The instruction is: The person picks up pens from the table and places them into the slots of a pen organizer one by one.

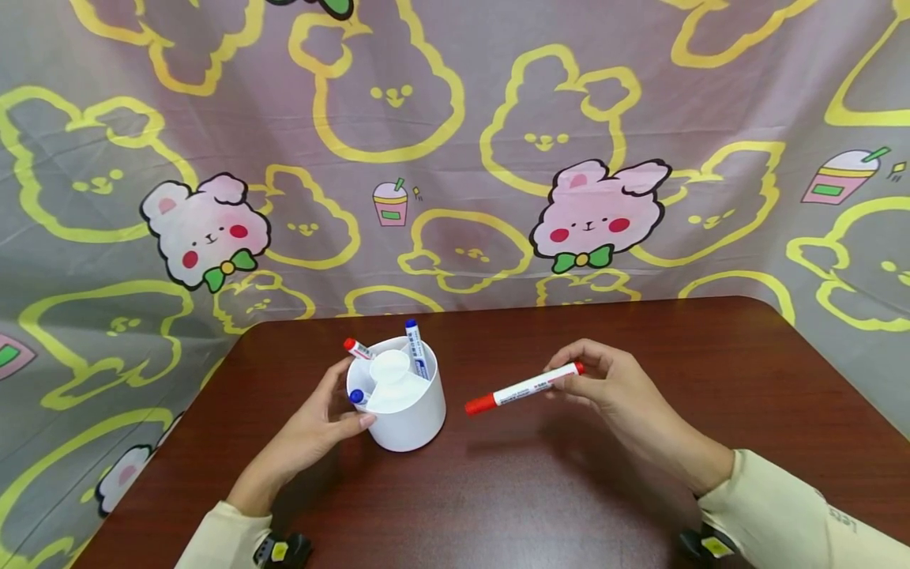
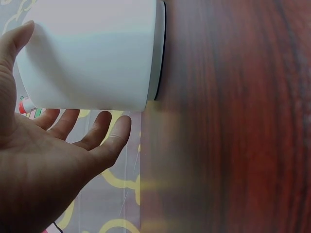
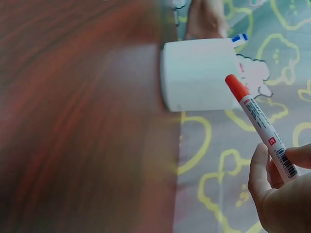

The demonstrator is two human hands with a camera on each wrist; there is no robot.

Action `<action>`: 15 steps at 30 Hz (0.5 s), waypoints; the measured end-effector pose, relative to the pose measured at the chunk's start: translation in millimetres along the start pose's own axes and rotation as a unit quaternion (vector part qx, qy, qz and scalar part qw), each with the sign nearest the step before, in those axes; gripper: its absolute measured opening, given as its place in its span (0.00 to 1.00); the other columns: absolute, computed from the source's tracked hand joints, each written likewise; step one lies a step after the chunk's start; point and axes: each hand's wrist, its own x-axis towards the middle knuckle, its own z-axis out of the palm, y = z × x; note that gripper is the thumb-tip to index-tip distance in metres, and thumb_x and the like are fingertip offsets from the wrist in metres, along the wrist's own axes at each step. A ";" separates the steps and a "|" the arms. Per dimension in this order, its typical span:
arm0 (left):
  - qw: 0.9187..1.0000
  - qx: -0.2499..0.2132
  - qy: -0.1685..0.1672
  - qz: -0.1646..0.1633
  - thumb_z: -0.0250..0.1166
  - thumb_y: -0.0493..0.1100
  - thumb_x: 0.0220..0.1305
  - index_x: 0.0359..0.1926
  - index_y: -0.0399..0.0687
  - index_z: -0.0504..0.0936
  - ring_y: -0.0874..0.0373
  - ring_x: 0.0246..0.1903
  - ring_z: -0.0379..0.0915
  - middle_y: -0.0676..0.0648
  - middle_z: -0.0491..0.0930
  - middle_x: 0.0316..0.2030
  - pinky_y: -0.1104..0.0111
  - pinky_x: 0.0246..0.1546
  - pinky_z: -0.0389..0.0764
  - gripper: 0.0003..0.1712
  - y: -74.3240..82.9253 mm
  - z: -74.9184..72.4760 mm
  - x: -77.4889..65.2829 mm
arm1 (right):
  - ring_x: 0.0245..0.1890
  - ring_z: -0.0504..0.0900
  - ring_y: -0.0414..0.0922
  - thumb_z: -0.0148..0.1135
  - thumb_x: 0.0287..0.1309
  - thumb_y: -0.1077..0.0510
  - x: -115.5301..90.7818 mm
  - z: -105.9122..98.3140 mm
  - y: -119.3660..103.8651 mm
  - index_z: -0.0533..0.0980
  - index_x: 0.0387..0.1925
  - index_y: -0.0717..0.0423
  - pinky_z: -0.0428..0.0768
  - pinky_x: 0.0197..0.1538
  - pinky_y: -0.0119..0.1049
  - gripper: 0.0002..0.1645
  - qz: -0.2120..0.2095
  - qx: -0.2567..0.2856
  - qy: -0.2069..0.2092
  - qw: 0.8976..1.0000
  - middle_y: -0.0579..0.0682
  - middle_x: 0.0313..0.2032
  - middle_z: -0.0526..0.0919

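A round white pen holder with compartments stands on the table, left of the middle. In it are a blue-capped marker at the back right, a red-ended marker at the back left and a blue-ended one at the front left. My left hand holds the holder's left side, thumb in front and fingers behind; the left wrist view shows the fingers bent along its wall. Right of the holder, above the table, my right hand pinches a red marker, its capped end pointing left.
The dark brown wooden table reaches back to a grey curtain printed with yellow outlines and rabbit faces. Black wrist straps show below both sleeves.
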 end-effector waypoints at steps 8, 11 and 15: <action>1.000 0.001 0.000 -0.002 0.72 0.47 0.67 0.81 0.52 0.48 0.33 0.68 0.68 0.33 0.59 0.75 0.49 0.64 0.79 0.52 0.7 -0.1 0.6 | 0.41 0.88 0.43 0.67 0.64 0.72 11.3 12.9 -8.9 0.81 0.44 0.59 0.89 0.51 0.42 0.10 -0.032 0.051 -0.013 0.998 0.50 0.42 0.87; 1.000 0.002 -0.001 -0.007 0.72 0.47 0.67 0.81 0.53 0.48 0.33 0.68 0.68 0.33 0.58 0.76 0.47 0.65 0.79 0.52 1.7 -0.3 0.5 | 0.41 0.88 0.43 0.66 0.64 0.73 15.1 18.3 -10.8 0.80 0.44 0.59 0.88 0.51 0.44 0.11 -0.042 0.062 -0.018 0.997 0.51 0.43 0.87; 1.000 0.003 -0.002 -0.008 0.72 0.47 0.67 0.81 0.53 0.48 0.33 0.68 0.68 0.33 0.59 0.75 0.47 0.65 0.79 0.52 3.0 -0.1 0.3 | 0.41 0.87 0.44 0.65 0.64 0.74 20.2 25.8 -13.9 0.79 0.45 0.60 0.88 0.52 0.45 0.12 -0.056 0.077 -0.022 0.995 0.51 0.43 0.87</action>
